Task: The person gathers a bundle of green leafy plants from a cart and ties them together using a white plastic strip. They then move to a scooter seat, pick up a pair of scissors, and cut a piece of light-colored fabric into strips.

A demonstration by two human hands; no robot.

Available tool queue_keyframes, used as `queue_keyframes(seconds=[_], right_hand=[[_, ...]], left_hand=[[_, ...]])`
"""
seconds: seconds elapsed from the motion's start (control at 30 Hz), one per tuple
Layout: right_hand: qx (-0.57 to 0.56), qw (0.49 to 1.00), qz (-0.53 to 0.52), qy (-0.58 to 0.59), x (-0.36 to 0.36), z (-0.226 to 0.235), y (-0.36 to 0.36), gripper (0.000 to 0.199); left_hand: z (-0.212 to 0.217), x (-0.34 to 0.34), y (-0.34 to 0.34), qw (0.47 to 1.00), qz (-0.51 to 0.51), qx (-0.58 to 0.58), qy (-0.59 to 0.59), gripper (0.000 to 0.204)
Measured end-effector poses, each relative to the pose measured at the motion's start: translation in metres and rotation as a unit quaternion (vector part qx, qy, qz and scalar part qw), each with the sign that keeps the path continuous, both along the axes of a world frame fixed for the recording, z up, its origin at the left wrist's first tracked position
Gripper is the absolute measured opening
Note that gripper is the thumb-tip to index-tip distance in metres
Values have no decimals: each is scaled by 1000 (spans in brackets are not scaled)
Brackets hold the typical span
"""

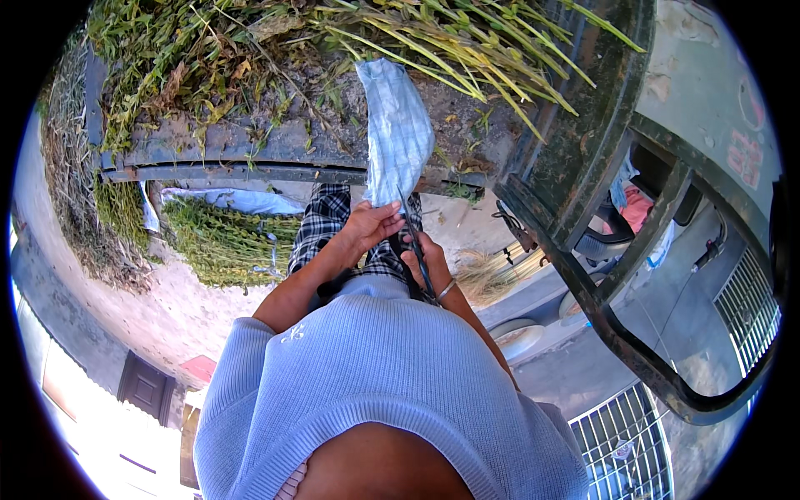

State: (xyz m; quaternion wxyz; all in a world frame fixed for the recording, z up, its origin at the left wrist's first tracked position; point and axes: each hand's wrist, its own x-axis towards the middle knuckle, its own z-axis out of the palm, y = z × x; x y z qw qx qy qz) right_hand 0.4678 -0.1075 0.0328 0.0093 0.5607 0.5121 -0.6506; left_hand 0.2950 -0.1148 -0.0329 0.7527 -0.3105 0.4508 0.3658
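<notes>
My left hand [372, 225] pinches the lower end of a pale blue checked cloth [396, 125]. The cloth stretches away from me over the edge of a metal cart bed. My right hand [427, 252] is closed around a long dark tool that looks like scissors [414, 235]. Its pointed end is against the cloth's near edge, beside my left fingertips. How far its blades are apart, I cannot tell.
Cut green stalks [467, 50] and leafy plants [167, 75] lie on the cart bed [275, 158]. A dark metal frame [608, 292] rises at the right. Bundled plants [225, 242] rest on the ground to the left; round pale lids [518, 340] are at the right.
</notes>
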Motion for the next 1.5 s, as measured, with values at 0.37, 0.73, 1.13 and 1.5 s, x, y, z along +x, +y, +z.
queue_keyframes(seconds=[0.37, 0.73, 1.13, 1.5], right_hand=[[33, 999, 12, 28, 2, 7, -1, 82], [-16, 996, -64, 64, 4, 4, -7, 72], [66, 997, -29, 2, 3, 8, -12, 47], [24, 997, -58, 42, 11, 2, -18, 52]], left_hand=[[1, 3, 3, 1000, -1, -5, 11, 12], [4, 4, 2, 1000, 16, 15, 5, 12], [2, 8, 0, 1000, 7, 21, 13, 12], [-2, 4, -4, 999, 4, 46, -8, 13]])
